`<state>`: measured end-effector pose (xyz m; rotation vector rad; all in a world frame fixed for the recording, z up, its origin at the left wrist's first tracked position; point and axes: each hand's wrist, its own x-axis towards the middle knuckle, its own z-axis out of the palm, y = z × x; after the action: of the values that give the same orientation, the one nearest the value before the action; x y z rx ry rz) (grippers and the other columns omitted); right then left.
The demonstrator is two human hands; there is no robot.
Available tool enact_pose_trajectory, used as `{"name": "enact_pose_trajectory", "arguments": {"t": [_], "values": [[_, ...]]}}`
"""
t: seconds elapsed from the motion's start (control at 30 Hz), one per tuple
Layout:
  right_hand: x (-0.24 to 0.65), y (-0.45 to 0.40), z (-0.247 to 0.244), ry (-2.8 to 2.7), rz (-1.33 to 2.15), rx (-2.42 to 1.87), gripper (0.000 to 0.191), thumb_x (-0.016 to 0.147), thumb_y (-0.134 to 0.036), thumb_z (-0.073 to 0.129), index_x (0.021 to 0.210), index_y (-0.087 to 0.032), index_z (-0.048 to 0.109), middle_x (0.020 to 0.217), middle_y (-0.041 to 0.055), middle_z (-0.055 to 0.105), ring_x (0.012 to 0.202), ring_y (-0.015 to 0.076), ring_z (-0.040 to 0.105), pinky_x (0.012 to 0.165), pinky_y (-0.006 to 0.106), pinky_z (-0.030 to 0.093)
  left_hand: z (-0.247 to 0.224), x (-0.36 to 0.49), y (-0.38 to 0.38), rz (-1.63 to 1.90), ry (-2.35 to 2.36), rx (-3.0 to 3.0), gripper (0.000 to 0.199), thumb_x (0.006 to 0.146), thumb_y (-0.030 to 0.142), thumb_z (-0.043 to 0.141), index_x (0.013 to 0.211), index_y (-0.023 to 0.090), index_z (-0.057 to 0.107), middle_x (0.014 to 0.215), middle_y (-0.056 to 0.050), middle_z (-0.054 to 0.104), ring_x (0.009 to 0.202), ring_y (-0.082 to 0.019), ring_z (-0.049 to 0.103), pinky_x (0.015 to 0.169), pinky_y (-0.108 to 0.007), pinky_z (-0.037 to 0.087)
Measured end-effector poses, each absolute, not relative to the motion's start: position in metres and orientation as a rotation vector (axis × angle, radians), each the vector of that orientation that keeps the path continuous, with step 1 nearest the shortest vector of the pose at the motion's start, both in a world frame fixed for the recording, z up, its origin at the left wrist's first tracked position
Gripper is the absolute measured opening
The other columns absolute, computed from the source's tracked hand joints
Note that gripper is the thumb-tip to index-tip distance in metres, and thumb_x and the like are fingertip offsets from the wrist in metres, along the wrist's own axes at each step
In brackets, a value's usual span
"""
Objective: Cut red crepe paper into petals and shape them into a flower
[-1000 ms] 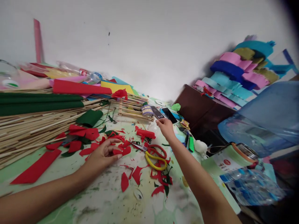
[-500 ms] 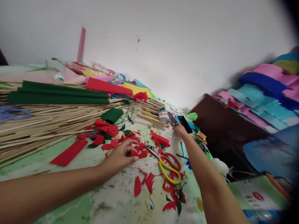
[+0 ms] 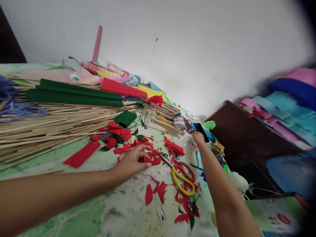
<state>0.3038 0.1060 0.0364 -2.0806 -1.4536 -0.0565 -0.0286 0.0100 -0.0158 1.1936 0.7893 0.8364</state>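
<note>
My left hand (image 3: 135, 161) rests low over the table with thumb and fingers curved and apart. Just by its fingertips lies a red cut piece (image 3: 153, 161); whether they touch it I cannot tell. Right of it are scissors (image 3: 181, 177) with one yellow and one red handle, lying partly spread. My right hand (image 3: 198, 137) reaches to the far right side, at the near end of a dark flat object (image 3: 189, 126) with pale spots. Its fingers are mostly hidden. Beside that stand a small stick frame (image 3: 168, 120) and a purple-and-tan slatted roll (image 3: 179, 122).
Thin wooden sticks (image 3: 56, 123) cover the left, with rolled green sheets (image 3: 74, 93) and a red sheet (image 3: 123, 88) on top. Red and green scraps (image 3: 161, 191) litter the table (image 3: 118, 210). A dark phone-like slab (image 3: 201, 132) and a brown box (image 3: 237, 128) are at right.
The view has swung slightly left, so everything sits farther right in the picture. Both hands keep nearly the same places over the table. The scissors and scraps have not moved.
</note>
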Motion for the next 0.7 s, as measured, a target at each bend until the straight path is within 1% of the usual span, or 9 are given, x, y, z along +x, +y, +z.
{"name": "enact_pose_trajectory", "arguments": {"t": [0.1, 0.13, 0.2, 0.27, 0.3, 0.4, 0.47, 0.6, 0.7], "values": [[0.286, 0.080, 0.054, -1.417, 0.022, -2.008, 0.026, 0.094, -0.031, 0.045, 0.109, -0.014, 0.058, 0.110, 0.0086, 0.059, 0.094, 0.0186, 0.059, 0.080, 0.038, 0.051, -0.013, -0.028, 0.010, 0.841, 0.783, 1.178, 0.042, 0.064, 0.022, 0.068, 0.102, 0.020, 0.051, 0.068, 0.003, 0.059, 0.064, -0.015, 0.057, 0.058, -0.026, 0.039], [0.273, 0.065, 0.058, -1.416, 0.028, -1.953, 0.026, 0.093, -0.031, 0.046, 0.105, -0.011, 0.058, 0.105, 0.0089, 0.060, 0.093, 0.0186, 0.059, 0.081, 0.038, 0.049, -0.013, -0.028, 0.010, 0.845, 0.774, 1.176, 0.042, 0.063, 0.022, 0.068, 0.102, 0.020, 0.051, 0.067, 0.003, 0.059, 0.063, -0.015, 0.057, 0.057, -0.026, 0.039], [0.237, 0.031, 0.060, -1.440, 0.064, -1.817, 0.025, 0.091, -0.031, 0.047, 0.104, -0.012, 0.057, 0.102, 0.0125, 0.061, 0.091, 0.0190, 0.057, 0.082, 0.034, 0.047, -0.013, -0.028, 0.009, 0.852, 0.758, 1.171, 0.043, 0.063, 0.022, 0.069, 0.102, 0.020, 0.051, 0.068, 0.003, 0.060, 0.061, -0.015, 0.057, 0.055, -0.026, 0.038], [0.194, -0.006, 0.053, -1.491, 0.156, -1.714, 0.025, 0.087, -0.035, 0.050, 0.104, -0.016, 0.055, 0.096, 0.0075, 0.062, 0.082, 0.0167, 0.057, 0.076, 0.031, 0.048, -0.014, -0.028, 0.009, 0.857, 0.746, 1.151, 0.044, 0.064, 0.023, 0.070, 0.104, 0.020, 0.051, 0.069, 0.002, 0.062, 0.060, -0.014, 0.058, 0.053, -0.025, 0.038], [0.173, -0.022, 0.047, -1.516, 0.230, -1.665, 0.028, 0.085, -0.037, 0.051, 0.106, -0.018, 0.054, 0.096, 0.0064, 0.061, 0.081, 0.0167, 0.057, 0.074, 0.030, 0.049, -0.014, -0.029, 0.008, 0.862, 0.741, 1.136, 0.045, 0.064, 0.023, 0.070, 0.105, 0.020, 0.050, 0.070, 0.002, 0.063, 0.059, -0.014, 0.058, 0.053, -0.025, 0.038], [0.126, -0.054, 0.024, -1.371, 0.535, -1.494, 0.049, 0.076, -0.040, 0.062, 0.118, -0.020, 0.046, 0.112, 0.0096, 0.054, 0.087, 0.0184, 0.053, 0.077, 0.032, 0.047, -0.012, -0.030, 0.006, 0.897, 0.706, 1.101, 0.047, 0.065, 0.024, 0.072, 0.107, 0.020, 0.049, 0.073, 0.001, 0.066, 0.064, -0.015, 0.061, 0.056, -0.025, 0.041], [0.111, -0.060, 0.011, -1.261, 0.686, -1.473, 0.052, 0.071, -0.040, 0.065, 0.116, -0.020, 0.047, 0.108, 0.0091, 0.054, 0.086, 0.0188, 0.052, 0.073, 0.031, 0.047, -0.010, -0.030, 0.005, 0.918, 0.673, 1.091, 0.046, 0.066, 0.023, 0.072, 0.106, 0.020, 0.050, 0.077, 0.000, 0.067, 0.071, -0.016, 0.063, 0.061, -0.026, 0.044], [0.104, -0.056, -0.009, -1.154, 0.954, -1.328, 0.027, 0.072, -0.037, 0.063, 0.088, -0.017, 0.057, 0.081, 0.0036, 0.059, 0.071, 0.0159, 0.053, 0.066, 0.028, 0.045, -0.011, -0.030, 0.006, 0.881, 0.671, 1.089, 0.049, 0.064, 0.021, 0.073, 0.106, 0.020, 0.048, 0.079, -0.001, 0.068, 0.076, -0.018, 0.065, 0.067, -0.028, 0.046], [0.104, -0.057, -0.021, -1.133, 0.958, -1.274, 0.018, 0.075, -0.034, 0.061, 0.075, -0.017, 0.058, 0.070, 0.0007, 0.058, 0.065, 0.0141, 0.051, 0.062, 0.026, 0.042, -0.015, -0.029, 0.008, 0.843, 0.677, 1.131, 0.052, 0.064, 0.021, 0.074, 0.108, 0.019, 0.047, 0.076, 0.000, 0.067, 0.073, -0.018, 0.064, 0.065, -0.028, 0.046]]}}
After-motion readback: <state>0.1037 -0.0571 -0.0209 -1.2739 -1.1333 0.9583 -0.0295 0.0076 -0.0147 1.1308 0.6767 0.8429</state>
